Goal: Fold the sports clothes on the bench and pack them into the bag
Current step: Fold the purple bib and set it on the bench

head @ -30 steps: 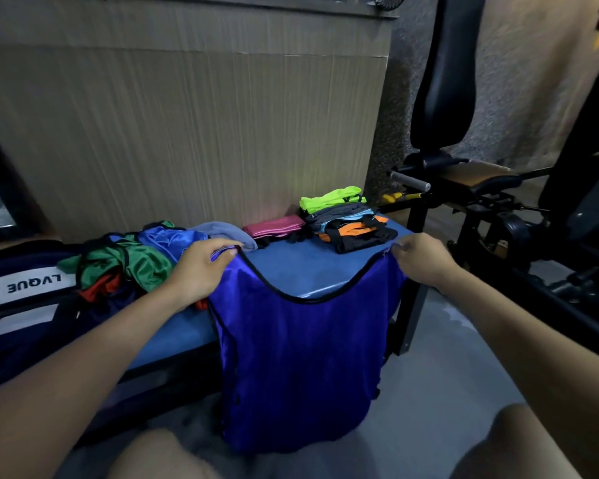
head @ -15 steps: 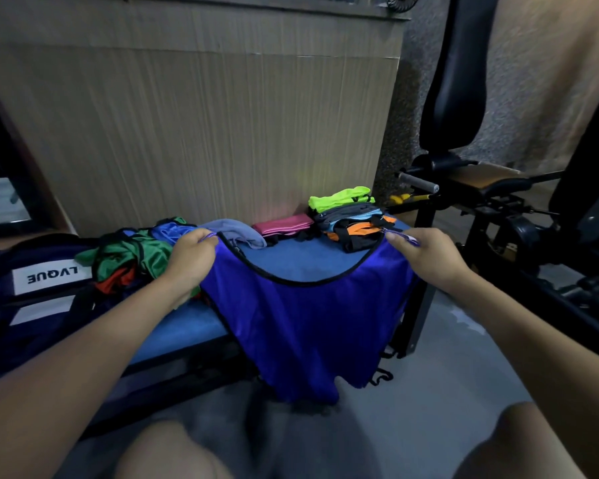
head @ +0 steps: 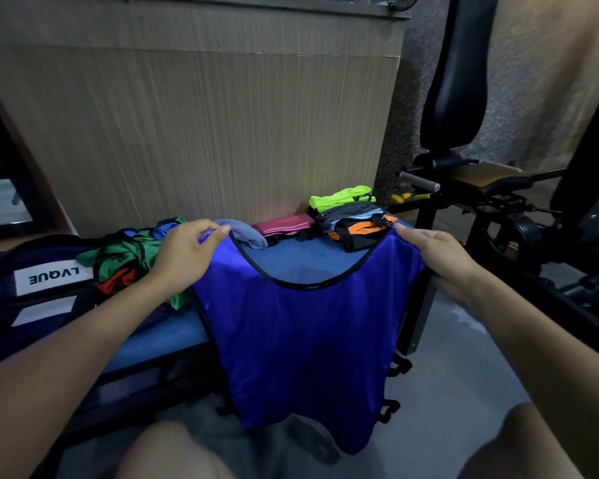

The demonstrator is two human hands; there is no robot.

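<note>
On my left I see the dark bag (head: 25, 292) with its white LVQUE label, sitting against the end of the table (head: 291, 261); its inside is too dark for me to tell what it holds. Both hands are closed on the blue vest (head: 301, 340): my left hand (head: 184, 257) pinches one shoulder strap, my right hand (head: 440, 257) pinches the other, and the vest's upper part lies on the table's blue pad while the rest hangs over the near edge toward the floor. Compared with half a second ago, the straps have been carried further back onto the pad, so the neckline now rests flat there, and the hem hangs lower and straighter. Beside my left hand lies a crumpled heap of green, blue and orange clothes (head: 132, 257), touching the bag. At the far side sit a grey piece (head: 249, 233), a pink folded piece (head: 284, 224) and a folded stack (head: 351, 216) topped with neon green. The vest hides the table's front right corner, and my left hand covers part of the heap.
</note>
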